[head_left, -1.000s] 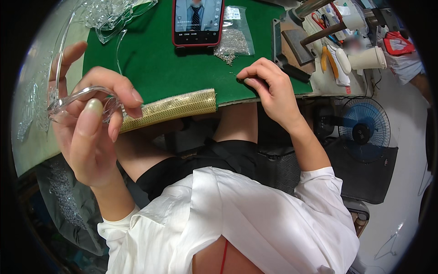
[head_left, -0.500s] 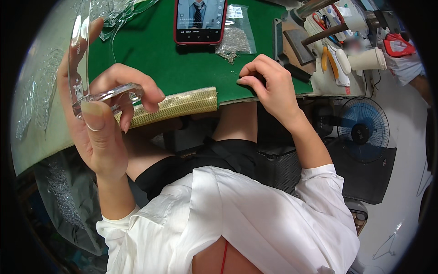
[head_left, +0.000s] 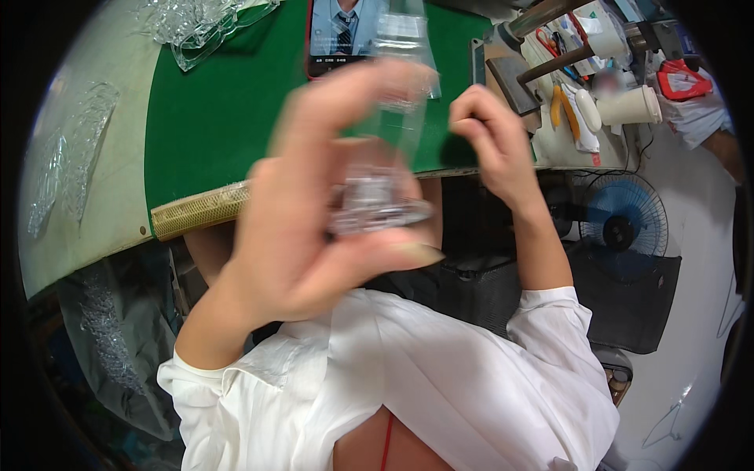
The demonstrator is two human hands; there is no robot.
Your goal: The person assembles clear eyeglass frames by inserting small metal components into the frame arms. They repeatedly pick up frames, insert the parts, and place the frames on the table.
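My left hand (head_left: 287,228) is raised over the table's front edge, blurred by motion. Thumb and fingers close around a clear plastic eyeglass frame (head_left: 373,200), whose see-through temple stretches up toward the phone. Beyond the table edge on the right, my right hand (head_left: 496,141) is closed, thumb against curled fingers. Whatever it pinches, if anything, is too small to see. A bag (head_left: 431,69) of tiny metal pieces lies behind the left hand and is mostly hidden. A gold mesh strip (head_left: 196,212) runs along the table's front edge, partly covered by the left hand.
A phone (head_left: 338,39) stands on the green mat (head_left: 212,118). Clear frames (head_left: 196,27) are heaped at the back left. A metal bench fixture (head_left: 514,82), yellow-handled pliers (head_left: 564,110) and a pale cup (head_left: 632,106) sit at the right. A fan (head_left: 620,231) is below.
My left hand has swung right with the eyeglass frame, now covering part of the phone and bag. My right hand has drawn slightly right, away from the tiny pieces on the mat.
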